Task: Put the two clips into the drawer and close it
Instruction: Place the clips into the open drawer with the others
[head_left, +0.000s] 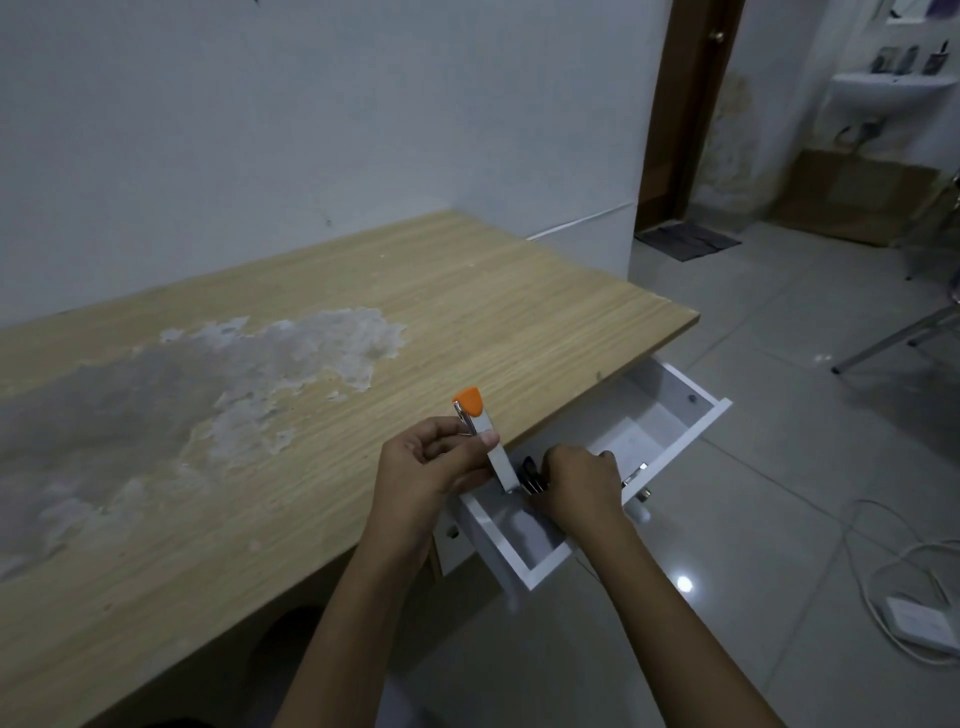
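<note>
A white drawer is pulled out from under the wooden table's right end. My left hand holds a white stapler-like tool with an orange tip, upright over the table edge. My right hand is closed around black binder clips with silver handles, just above the drawer's near part and right next to the tool's lower end. How many clips it holds is hidden by the fingers.
The wooden table has a large worn grey patch on the left. White cables and a power adapter lie on the tiled floor at right. A metal chair leg stands beyond the drawer.
</note>
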